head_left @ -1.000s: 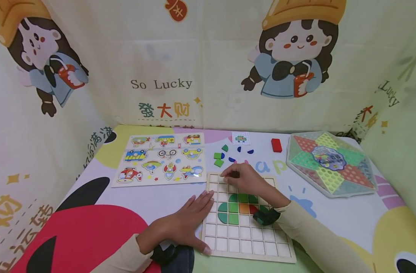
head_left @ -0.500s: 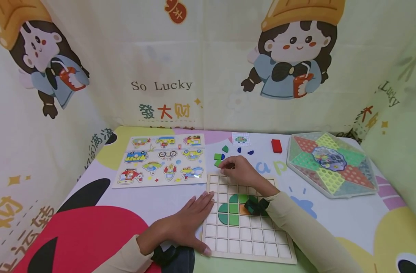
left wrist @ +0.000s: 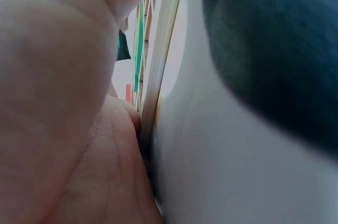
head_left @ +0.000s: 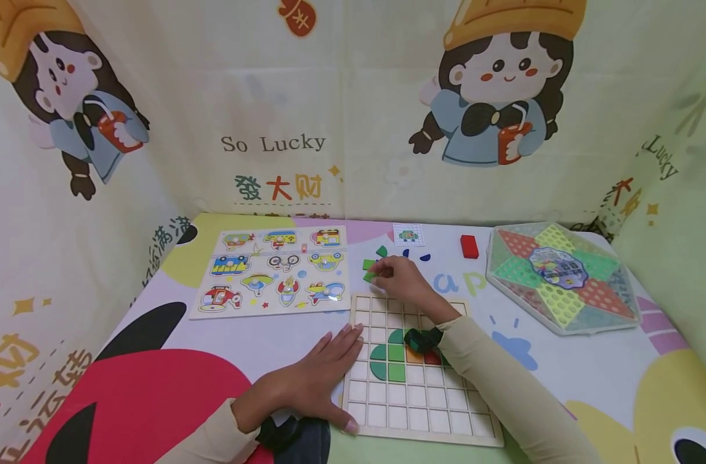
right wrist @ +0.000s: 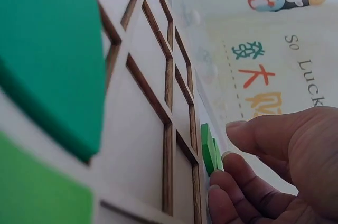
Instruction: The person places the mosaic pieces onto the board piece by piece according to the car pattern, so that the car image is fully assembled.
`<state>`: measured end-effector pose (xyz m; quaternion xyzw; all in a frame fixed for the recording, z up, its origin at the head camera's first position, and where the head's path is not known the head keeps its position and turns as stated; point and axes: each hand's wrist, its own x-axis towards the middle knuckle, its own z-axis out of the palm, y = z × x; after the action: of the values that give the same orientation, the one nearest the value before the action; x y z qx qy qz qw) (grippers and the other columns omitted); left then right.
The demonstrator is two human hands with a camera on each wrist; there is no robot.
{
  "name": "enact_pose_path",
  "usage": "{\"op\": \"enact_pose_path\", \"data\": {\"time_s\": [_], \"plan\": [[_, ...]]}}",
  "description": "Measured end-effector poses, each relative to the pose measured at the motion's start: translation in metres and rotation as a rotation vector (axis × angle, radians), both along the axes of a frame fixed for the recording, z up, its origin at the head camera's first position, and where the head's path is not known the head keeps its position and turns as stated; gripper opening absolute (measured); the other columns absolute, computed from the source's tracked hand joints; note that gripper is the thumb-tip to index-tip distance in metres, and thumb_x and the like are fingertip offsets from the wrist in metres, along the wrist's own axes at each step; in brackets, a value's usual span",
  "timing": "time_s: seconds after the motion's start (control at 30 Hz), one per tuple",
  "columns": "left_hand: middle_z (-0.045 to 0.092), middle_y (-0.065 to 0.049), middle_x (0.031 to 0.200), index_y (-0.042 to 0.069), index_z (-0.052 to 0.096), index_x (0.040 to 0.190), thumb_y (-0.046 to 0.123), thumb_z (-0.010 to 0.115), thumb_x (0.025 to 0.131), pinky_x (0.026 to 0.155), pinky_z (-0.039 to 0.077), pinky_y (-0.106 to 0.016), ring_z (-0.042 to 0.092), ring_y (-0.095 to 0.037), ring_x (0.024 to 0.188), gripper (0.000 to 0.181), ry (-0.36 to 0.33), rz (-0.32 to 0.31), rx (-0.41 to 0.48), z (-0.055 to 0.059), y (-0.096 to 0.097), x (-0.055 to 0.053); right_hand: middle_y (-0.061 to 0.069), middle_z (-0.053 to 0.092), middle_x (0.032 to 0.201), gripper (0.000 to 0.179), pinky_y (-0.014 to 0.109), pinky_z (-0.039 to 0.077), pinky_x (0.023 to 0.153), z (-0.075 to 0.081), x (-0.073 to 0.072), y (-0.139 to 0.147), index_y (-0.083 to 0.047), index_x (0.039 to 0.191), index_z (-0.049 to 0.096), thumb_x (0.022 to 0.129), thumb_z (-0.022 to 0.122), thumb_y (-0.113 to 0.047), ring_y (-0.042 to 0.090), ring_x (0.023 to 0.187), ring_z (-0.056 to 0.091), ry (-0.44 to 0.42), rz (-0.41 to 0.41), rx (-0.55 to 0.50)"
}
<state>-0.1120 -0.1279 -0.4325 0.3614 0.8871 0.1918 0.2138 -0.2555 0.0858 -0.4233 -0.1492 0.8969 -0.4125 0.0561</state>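
Note:
My left hand (head_left: 324, 374) lies spread along the left edge of a wooden grid board (head_left: 446, 403), fingers straight, thumb at its lower left corner. Green, orange and red tiles fill several middle cells, partly behind my right wrist. Beyond the board's far edge, my right hand (head_left: 402, 280) reaches the loose pieces, fingers bent. Its fingertips are beside a green square tile (head_left: 368, 277). In the right wrist view, thumb and index stand apart near green tiles (right wrist: 209, 147), with nothing visible between them. Another green square (head_left: 368, 264) and a green quarter-round (head_left: 381, 251) lie close by.
Dark blue half-rounds (head_left: 425, 258) and a small pattern card (head_left: 408, 235) lie behind the right hand. A vehicle puzzle board (head_left: 260, 303) sits to the left. Rightward are a red block (head_left: 469, 247) and a clear hexagonal case (head_left: 509, 303) of coloured pieces.
My right hand has moved from above the board's far rows, away and slightly left, to the loose green tiles. It now covers a blue half-round seen earlier. The left hand stays put.

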Motion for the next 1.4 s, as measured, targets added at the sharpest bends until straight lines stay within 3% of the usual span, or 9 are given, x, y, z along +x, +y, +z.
{"op": "enact_pose_path", "data": {"time_s": [0.37,0.73,1.07,1.4], "plan": [[-0.006,0.0,0.163,0.01,0.011,0.157,0.074,0.066,0.07,0.115,0.001,-0.053,-0.01,-0.02,0.147,0.121,0.003,-0.007,0.007,0.0,-0.001,0.001,0.006,0.067,0.1,0.018,0.034,0.052,0.079,-0.004,-0.011,-0.005,-0.005,0.106,0.072,0.088,0.071,-0.007,0.019,0.089,0.061,0.009,-0.001,0.03],[-0.006,-0.001,0.163,0.009,0.011,0.157,0.073,0.066,0.07,0.115,0.0,-0.053,-0.009,-0.021,0.147,0.121,-0.006,-0.001,0.007,0.0,-0.001,0.001,0.006,0.064,0.1,0.015,0.038,0.05,0.083,-0.002,-0.012,-0.012,-0.005,0.105,0.071,0.09,0.07,-0.009,0.02,0.093,0.06,0.035,0.06,0.16],[-0.006,0.0,0.163,0.01,0.011,0.157,0.074,0.065,0.071,0.115,0.001,-0.054,-0.01,-0.02,0.147,0.12,0.0,-0.007,0.007,-0.001,0.0,0.0,0.009,0.06,0.107,0.025,0.04,0.049,0.088,0.006,-0.013,-0.012,-0.003,0.114,0.07,0.09,0.069,-0.008,0.023,0.1,0.059,-0.01,0.106,0.27],[-0.005,0.0,0.163,0.01,0.012,0.157,0.073,0.066,0.07,0.115,0.001,-0.053,-0.009,-0.02,0.147,0.12,-0.007,-0.002,-0.001,0.001,0.0,0.001,0.004,0.061,0.093,0.014,0.037,0.048,0.08,0.01,-0.01,-0.004,-0.008,0.102,0.07,0.088,0.07,-0.004,0.02,0.087,0.055,-0.02,0.142,0.183]]}}
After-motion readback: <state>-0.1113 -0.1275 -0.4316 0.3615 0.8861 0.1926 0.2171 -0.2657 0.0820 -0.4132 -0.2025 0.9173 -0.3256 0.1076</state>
